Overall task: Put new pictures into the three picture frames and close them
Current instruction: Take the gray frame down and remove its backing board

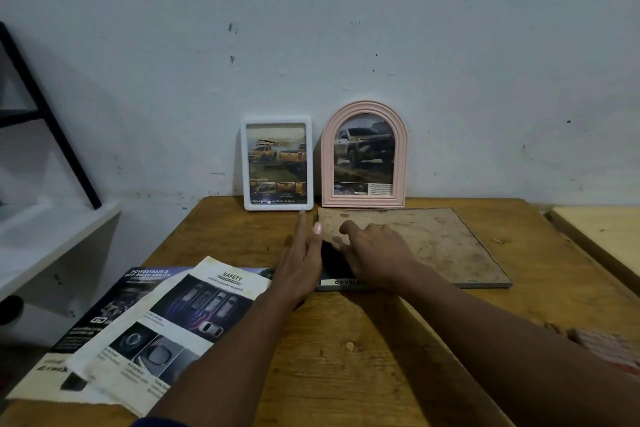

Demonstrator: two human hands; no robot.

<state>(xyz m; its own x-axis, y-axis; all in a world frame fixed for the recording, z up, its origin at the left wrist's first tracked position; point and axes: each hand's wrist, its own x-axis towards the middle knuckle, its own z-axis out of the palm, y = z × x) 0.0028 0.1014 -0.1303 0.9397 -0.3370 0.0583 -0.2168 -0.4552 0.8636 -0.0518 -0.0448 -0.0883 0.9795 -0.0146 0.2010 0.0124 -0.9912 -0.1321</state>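
Head view: a white rectangular frame (245,163) and a pink arched frame (327,156) stand at the wooden table's (339,364) back edge, just beside each other and holding truck pictures. The third frame (446,246) lies face down before the pink one. The left hand (301,263), fingers straight and together, lies along its left edge. The right hand (375,250) rests bent fingers on its backing; whether they grip cannot be told. Brochure pages (166,322) overhang the near-left corner. Bare wood lies open toward the near edge.

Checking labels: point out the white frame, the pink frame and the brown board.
white frame (277,207), head view, bottom edge of its border
pink frame (363,201), head view, bottom rail
brown board (446,246), head view, bare middle of its face
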